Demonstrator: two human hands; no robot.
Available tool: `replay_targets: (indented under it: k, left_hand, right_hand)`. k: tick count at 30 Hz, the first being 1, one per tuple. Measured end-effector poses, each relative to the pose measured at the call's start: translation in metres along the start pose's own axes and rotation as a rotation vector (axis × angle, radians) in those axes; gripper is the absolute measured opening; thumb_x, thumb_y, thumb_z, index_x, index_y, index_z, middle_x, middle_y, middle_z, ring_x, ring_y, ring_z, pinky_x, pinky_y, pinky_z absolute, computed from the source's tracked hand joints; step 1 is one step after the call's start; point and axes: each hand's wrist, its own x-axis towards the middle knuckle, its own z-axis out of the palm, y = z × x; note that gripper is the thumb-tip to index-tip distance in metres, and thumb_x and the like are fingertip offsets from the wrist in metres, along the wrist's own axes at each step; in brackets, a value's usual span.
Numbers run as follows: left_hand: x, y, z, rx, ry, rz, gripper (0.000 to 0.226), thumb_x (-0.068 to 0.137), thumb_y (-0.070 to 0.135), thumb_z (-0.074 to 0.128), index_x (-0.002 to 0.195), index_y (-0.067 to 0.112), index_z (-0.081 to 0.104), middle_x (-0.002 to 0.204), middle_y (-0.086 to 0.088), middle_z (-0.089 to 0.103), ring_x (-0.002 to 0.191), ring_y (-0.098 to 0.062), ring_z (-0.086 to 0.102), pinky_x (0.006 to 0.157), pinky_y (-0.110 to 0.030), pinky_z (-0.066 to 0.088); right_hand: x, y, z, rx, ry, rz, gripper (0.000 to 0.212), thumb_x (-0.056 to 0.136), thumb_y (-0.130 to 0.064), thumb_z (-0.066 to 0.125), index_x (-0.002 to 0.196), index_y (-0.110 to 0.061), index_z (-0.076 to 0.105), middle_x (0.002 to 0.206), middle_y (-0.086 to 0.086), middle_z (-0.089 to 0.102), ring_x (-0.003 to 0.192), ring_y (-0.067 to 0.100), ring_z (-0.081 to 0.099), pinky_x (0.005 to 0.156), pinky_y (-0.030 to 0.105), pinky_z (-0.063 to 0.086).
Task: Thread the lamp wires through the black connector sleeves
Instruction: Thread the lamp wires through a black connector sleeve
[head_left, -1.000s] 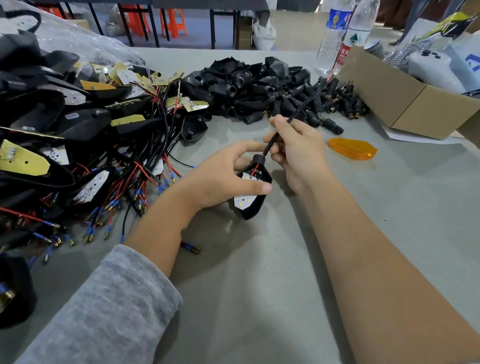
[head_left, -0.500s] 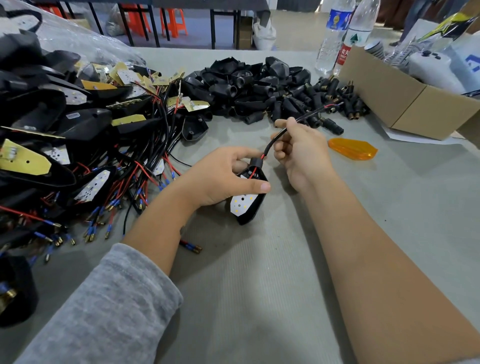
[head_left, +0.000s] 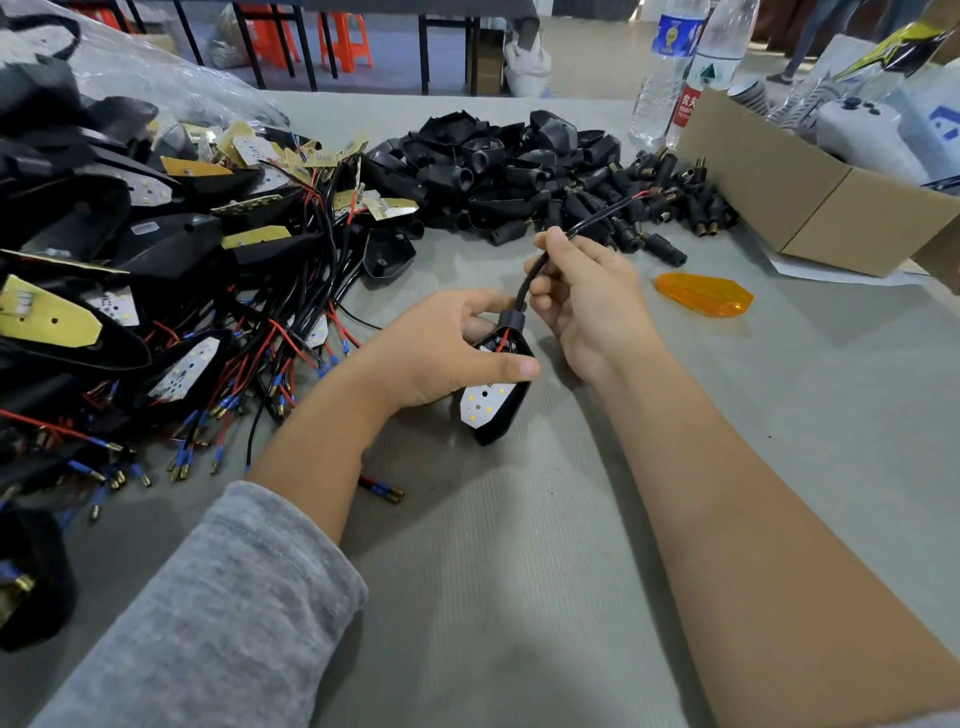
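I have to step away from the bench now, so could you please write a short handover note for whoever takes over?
Left hand grips the black lamp housing on the table.
Right hand pinches the sheathed wires above the housing's neck.
Done: wires pass out through the neck; red tips are free.
Left: pick a connector sleeve from the far pile and thread the wires through.

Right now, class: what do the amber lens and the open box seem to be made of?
Amber lens: probably translucent plastic with a glossy finish, since light glows through it. Box: plain brown cardboard, matte, with a folded flap and a raw cut edge.
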Motion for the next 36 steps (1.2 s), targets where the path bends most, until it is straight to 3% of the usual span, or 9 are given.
replay_targets:
  k: [3,7,11,15,19,23,29,34,36]
  left_hand:
    - [-0.002,0.001,0.001,0.008,-0.017,-0.003,0.054,0.062,0.051,0.079,0.109,0.032,0.063,0.081,-0.009,0.068,0.079,-0.011,0.06,0.095,-0.046,0.049]
    - [-0.002,0.001,0.002,0.015,-0.007,-0.002,0.045,0.069,0.041,0.079,0.11,0.031,0.064,0.095,-0.008,0.075,0.089,-0.013,0.069,0.098,-0.04,0.051]
    - [-0.002,0.0,0.002,-0.016,0.006,-0.029,0.051,0.068,0.038,0.079,0.114,0.022,0.064,0.097,-0.002,0.076,0.094,-0.012,0.071,0.098,-0.036,0.052]
    - [-0.004,0.003,-0.001,0.02,-0.046,-0.032,0.035,0.071,0.033,0.083,0.102,0.028,0.067,0.09,0.006,0.076,0.085,-0.002,0.069,0.08,-0.017,0.053]
    - [-0.008,0.005,-0.005,0.071,-0.101,-0.075,0.04,0.065,0.044,0.081,0.099,0.027,0.068,0.093,-0.011,0.072,0.076,-0.007,0.064,0.075,-0.021,0.051]
    - [-0.009,0.006,-0.005,0.053,-0.133,-0.07,0.031,0.069,0.035,0.082,0.096,0.03,0.068,0.088,0.0,0.074,0.069,0.0,0.063,0.066,-0.01,0.049]
    - [-0.008,0.005,-0.005,0.061,-0.165,-0.07,0.033,0.065,0.037,0.082,0.095,0.034,0.069,0.093,-0.004,0.073,0.073,-0.003,0.063,0.068,-0.012,0.048]
    - [-0.012,0.016,-0.003,0.07,-0.247,-0.07,0.038,0.07,0.046,0.074,0.101,0.024,0.07,0.077,0.01,0.069,0.071,-0.002,0.062,0.07,-0.015,0.047]
    - [-0.01,0.019,0.0,0.062,-0.178,-0.094,0.065,0.071,0.068,0.056,0.102,0.013,0.073,0.074,0.007,0.063,0.067,-0.006,0.056,0.067,-0.018,0.047]
  right_hand:
    - [-0.001,0.001,0.001,0.006,0.003,0.024,0.017,0.099,-0.016,0.055,0.086,-0.007,0.059,0.059,-0.002,0.063,0.047,0.005,0.054,0.045,0.015,0.045]
    - [-0.001,0.003,0.0,-0.246,-0.003,-0.026,0.018,0.098,-0.014,0.056,0.083,-0.005,0.052,0.061,0.006,0.057,0.043,0.007,0.05,0.043,0.019,0.04]
    - [-0.002,0.003,0.001,-0.345,-0.065,-0.033,0.014,0.096,-0.015,0.058,0.09,-0.003,0.058,0.066,0.008,0.057,0.041,0.005,0.046,0.04,0.017,0.034]
    - [-0.002,0.003,0.001,-0.267,-0.069,0.014,0.015,0.097,-0.018,0.057,0.084,-0.01,0.058,0.063,0.004,0.064,0.04,0.008,0.045,0.039,0.018,0.033]
    - [0.005,0.003,0.002,-0.065,0.088,0.119,0.026,0.105,-0.028,0.04,0.101,-0.006,0.054,0.064,0.008,0.065,0.04,0.009,0.044,0.04,0.019,0.035]
    - [0.01,0.0,-0.002,0.129,0.241,0.142,0.034,0.106,-0.032,0.034,0.108,-0.004,0.053,0.068,0.009,0.062,0.044,0.009,0.042,0.039,0.017,0.033]
    - [0.011,-0.004,-0.012,0.358,0.33,0.129,0.031,0.107,-0.029,0.033,0.097,-0.01,0.056,0.066,0.006,0.058,0.052,0.01,0.041,0.039,0.017,0.031]
    - [0.011,-0.003,-0.012,0.247,0.244,0.123,0.028,0.105,-0.022,0.04,0.086,-0.009,0.058,0.053,-0.001,0.056,0.051,0.009,0.042,0.038,0.016,0.031]
    - [0.01,-0.002,-0.01,0.13,0.205,0.107,0.027,0.104,-0.021,0.043,0.085,-0.01,0.06,0.053,-0.001,0.057,0.05,0.008,0.044,0.038,0.016,0.033]
